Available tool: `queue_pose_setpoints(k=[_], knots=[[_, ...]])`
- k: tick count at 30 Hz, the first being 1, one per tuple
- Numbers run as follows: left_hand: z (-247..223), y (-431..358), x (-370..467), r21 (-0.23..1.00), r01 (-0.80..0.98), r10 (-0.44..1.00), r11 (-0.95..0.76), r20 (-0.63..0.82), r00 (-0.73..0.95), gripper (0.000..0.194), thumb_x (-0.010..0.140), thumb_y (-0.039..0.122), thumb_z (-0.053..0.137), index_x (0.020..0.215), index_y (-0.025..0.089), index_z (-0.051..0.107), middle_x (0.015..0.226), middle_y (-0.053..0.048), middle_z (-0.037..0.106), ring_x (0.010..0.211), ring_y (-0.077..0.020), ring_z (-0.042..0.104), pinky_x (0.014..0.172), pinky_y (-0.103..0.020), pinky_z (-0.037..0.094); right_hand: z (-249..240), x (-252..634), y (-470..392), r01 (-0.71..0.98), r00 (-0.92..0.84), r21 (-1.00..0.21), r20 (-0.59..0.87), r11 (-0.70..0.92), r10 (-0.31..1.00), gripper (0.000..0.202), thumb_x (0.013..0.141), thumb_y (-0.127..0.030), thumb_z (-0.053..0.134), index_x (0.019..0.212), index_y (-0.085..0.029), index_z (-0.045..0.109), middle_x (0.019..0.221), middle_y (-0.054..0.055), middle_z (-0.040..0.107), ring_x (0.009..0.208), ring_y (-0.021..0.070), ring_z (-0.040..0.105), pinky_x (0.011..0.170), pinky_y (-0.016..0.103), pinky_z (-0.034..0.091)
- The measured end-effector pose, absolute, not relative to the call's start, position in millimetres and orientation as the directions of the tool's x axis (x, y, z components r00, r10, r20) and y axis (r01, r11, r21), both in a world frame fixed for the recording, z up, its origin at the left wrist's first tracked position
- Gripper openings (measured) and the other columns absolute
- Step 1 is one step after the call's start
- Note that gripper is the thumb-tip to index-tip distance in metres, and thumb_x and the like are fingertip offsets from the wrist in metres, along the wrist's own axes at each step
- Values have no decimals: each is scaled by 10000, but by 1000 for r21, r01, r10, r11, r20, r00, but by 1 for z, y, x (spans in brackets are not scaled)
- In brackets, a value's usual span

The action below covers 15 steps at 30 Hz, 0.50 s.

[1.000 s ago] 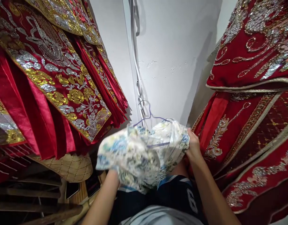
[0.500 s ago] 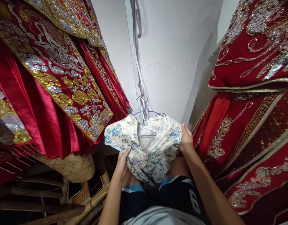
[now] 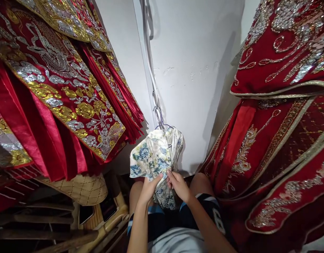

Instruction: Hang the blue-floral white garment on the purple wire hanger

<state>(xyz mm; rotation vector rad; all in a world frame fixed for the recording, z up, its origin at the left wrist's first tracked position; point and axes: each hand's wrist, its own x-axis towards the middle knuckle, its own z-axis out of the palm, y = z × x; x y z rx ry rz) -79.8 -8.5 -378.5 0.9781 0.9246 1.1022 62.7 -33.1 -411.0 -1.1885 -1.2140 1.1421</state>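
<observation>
A short-sleeved floral shirt [image 3: 151, 154], white with blue and yellow flowers, hangs in front of my knees on a thin purple hanger [image 3: 164, 124]. The hanger's hook is caught on a pale strap or cord [image 3: 155, 95] against the wall. My left hand [image 3: 150, 188] pinches the shirt's fabric, thumb on top. Close beside it, my right hand [image 3: 177, 184] has thumb and fingers closed on the edge of the same shirt. The shirt is turned so that one sleeve faces left and its right half is bunched and folded back.
Red embroidered garments with gold and silver sequins [image 3: 85, 109] hang at left. More red beaded garments [image 3: 278, 140] hang at right. A bamboo chair [image 3: 109, 225] stands at lower left with dark phone-like objects on it. A white wall [image 3: 188, 49] rises ahead.
My right hand has moved left from the far sleeve to beside my left hand. The shirt, spread wide before, is now turned and gathered narrower.
</observation>
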Motion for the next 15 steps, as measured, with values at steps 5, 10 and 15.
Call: queue_pose_setpoints(k=[5, 10, 15], knots=[[-378, -10, -89, 934, -264, 967, 242, -208, 148, 702, 626, 318, 886, 1254, 155, 618, 1139, -166, 713, 1168, -354, 627, 1036, -481, 458, -400, 70, -34, 14, 175, -990, 138, 137, 975, 460, 910, -670, 451, 806, -224, 486, 626, -36, 494, 570, 148, 494, 537, 266, 375], [-373, -12, -80, 908, -325, 960, 264, -217, 175, 695, 621, 272, 883, 1257, 167, 625, 1157, -148, 715, 1182, -344, 624, 1055, -468, 450, -404, 79, -34, 86, 136, -995, 68, 56, 988, 519, 925, -705, 362, 818, -220, 514, 624, -19, 533, 551, 154, 511, 541, 275, 382], [-368, -14, -78, 883, -381, 956, 274, -205, 212, 725, 588, 295, 884, 1247, 131, 630, 1099, -133, 738, 1148, -336, 646, 1041, -438, 468, -412, 70, -33, -83, 25, -996, 33, 35, 999, 622, 884, -772, 344, 707, -204, 524, 529, -8, 528, 483, 145, 474, 507, 286, 352]])
